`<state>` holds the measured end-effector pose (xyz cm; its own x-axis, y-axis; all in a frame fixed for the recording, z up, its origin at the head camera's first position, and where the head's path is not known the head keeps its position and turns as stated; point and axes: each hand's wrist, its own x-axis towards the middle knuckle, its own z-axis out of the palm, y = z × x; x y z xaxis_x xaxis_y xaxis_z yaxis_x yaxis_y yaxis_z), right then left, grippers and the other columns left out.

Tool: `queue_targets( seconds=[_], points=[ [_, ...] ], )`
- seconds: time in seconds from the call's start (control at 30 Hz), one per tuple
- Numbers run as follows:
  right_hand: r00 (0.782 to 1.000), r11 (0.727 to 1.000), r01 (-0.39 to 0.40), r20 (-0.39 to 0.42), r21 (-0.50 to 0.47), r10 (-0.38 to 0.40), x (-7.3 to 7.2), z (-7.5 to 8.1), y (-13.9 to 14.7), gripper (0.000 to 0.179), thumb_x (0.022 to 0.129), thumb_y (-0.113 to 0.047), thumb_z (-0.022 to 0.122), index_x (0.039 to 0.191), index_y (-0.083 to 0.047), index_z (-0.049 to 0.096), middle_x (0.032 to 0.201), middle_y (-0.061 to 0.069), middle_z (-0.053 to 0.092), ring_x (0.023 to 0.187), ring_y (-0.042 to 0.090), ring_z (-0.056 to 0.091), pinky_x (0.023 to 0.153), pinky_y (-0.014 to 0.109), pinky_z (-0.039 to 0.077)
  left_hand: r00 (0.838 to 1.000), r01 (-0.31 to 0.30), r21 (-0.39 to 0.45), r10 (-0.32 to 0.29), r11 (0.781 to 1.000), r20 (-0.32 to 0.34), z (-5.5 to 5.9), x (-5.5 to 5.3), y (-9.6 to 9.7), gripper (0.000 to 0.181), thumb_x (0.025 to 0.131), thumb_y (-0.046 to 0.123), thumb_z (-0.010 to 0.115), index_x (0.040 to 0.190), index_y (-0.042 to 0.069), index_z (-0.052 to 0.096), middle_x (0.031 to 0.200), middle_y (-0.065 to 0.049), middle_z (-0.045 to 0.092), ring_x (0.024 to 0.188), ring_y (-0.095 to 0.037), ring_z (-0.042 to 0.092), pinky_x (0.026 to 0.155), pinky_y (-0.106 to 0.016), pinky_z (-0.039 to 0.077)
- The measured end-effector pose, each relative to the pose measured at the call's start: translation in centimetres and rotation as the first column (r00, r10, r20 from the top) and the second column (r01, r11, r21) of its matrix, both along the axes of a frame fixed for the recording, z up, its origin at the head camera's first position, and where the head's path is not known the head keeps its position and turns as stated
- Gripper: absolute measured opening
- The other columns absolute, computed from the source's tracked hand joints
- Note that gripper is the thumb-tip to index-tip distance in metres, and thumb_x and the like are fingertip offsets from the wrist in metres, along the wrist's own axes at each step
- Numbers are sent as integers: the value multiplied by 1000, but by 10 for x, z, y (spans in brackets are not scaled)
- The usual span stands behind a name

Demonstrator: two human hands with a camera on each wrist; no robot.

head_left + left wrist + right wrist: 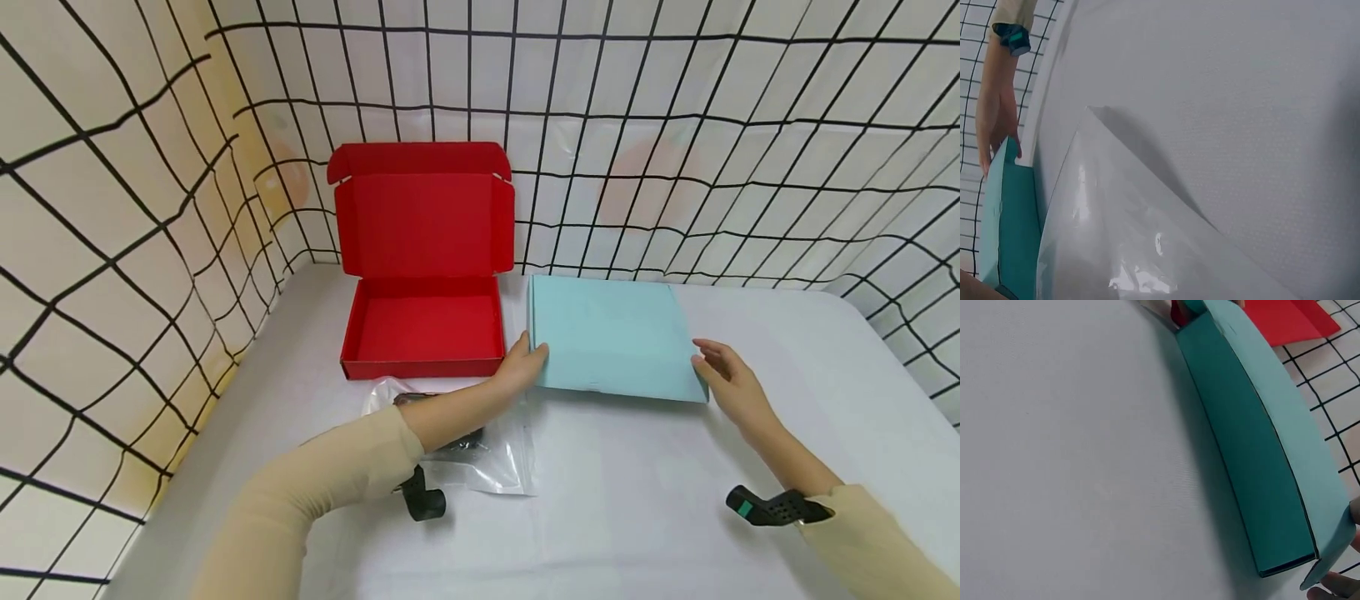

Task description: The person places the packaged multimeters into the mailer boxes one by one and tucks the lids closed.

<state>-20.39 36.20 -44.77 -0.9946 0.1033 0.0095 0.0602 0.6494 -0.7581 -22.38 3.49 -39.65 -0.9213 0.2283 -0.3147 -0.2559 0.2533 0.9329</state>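
Note:
A light blue cardboard box (611, 337) lies on the table with its lid down over it; in the right wrist view its darker teal front wall (1247, 462) shows beneath the lid edge. My left hand (521, 364) grips the box's left side near the front corner, thumb on the outside. At the opposite end, my right hand (733, 387) has thumb and fingers around the right edge. A small side flap (1329, 562) sticks out between those fingers in the right wrist view.
An open red box (423, 325) stands left of the blue one, lid upright. Under my left forearm lies a clear plastic bag (495, 458) with a dark item inside, partly hidden. Black wire mesh (562, 108) borders the white table (600, 517) at the back and sides.

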Motion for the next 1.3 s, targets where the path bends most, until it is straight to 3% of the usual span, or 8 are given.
queue_targets(
  seconds=[0.2, 0.3, 0.5, 0.67, 0.8, 1.03, 1.2, 1.3],
  points=[
    [1000, 998, -10, 18, -66, 12, 23, 31, -30, 61, 98, -43, 36, 144, -6, 24, 144, 31, 25, 130, 49, 25, 99, 61, 28, 1000, 10, -19, -10, 1000, -4, -2, 4, 1, 62, 98, 29, 35, 147, 1, 9, 154, -12, 13, 141, -26, 12, 114, -39, 13],
    [1000, 999, -1, 17, -50, 2, 25, 32, -34, 59, 98, -41, 35, 145, -7, 24, 142, 32, 26, 127, 50, 30, 97, 60, 31, 1000, 14, -46, -14, 999, 3, -2, 5, -1, 63, 98, 32, 36, 147, 2, 11, 154, -10, 15, 140, -24, 13, 114, -39, 14],
    [1000, 1000, 3, 10, 5, -3, 32, 29, -34, 60, 99, -41, 31, 146, -4, 21, 133, 37, 36, 120, 49, 38, 88, 55, 37, 999, 38, -30, -38, 999, -9, -6, 9, -7, 66, 93, 33, 49, 145, 2, 22, 146, -12, 33, 129, -26, 35, 106, -39, 32],
    [993, 998, -30, 119, 61, 23, 43, 33, -33, 68, 99, -44, 25, 144, 6, 17, 136, 39, 30, 125, 52, 29, 95, 61, 32, 998, 65, -48, -64, 997, 17, -8, 18, -14, 74, 90, 34, 55, 147, 4, 18, 148, -12, 28, 132, -26, 29, 107, -43, 30],
    [982, 993, -63, 185, 100, 44, 46, 41, -31, 73, 99, -47, 21, 138, 14, 20, 138, 38, 23, 127, 55, 21, 99, 62, 26, 995, 92, -80, -94, 993, -29, -6, 21, -18, 69, 92, 32, 54, 144, 0, 24, 147, -14, 32, 133, -27, 31, 108, -43, 29],
    [971, 982, -97, 232, 165, 57, 43, 48, -25, 74, 98, -48, 23, 133, 17, 29, 133, 38, 32, 124, 55, 26, 95, 62, 30, 991, 107, -66, -112, 992, -74, -1, 19, -23, 49, 93, 24, 55, 132, -4, 45, 124, -15, 57, 107, -28, 56, 89, -36, 48],
    [975, 969, -117, 209, 216, 71, 43, 50, -23, 68, 99, -43, 26, 127, 18, 39, 121, 36, 48, 114, 53, 41, 80, 55, 44, 991, 99, -71, -105, 993, -79, 0, 18, -23, 44, 91, 23, 58, 126, -3, 52, 106, -13, 65, 86, -23, 62, 73, -25, 50],
    [977, 967, -121, 198, 225, 76, 42, 51, -23, 66, 100, -41, 27, 125, 18, 41, 118, 35, 51, 111, 53, 44, 76, 51, 46, 996, 59, -63, -63, 996, -60, 1, 20, -22, 46, 90, 23, 60, 127, -4, 52, 101, -14, 67, 79, -23, 66, 69, -24, 52]
  ],
)
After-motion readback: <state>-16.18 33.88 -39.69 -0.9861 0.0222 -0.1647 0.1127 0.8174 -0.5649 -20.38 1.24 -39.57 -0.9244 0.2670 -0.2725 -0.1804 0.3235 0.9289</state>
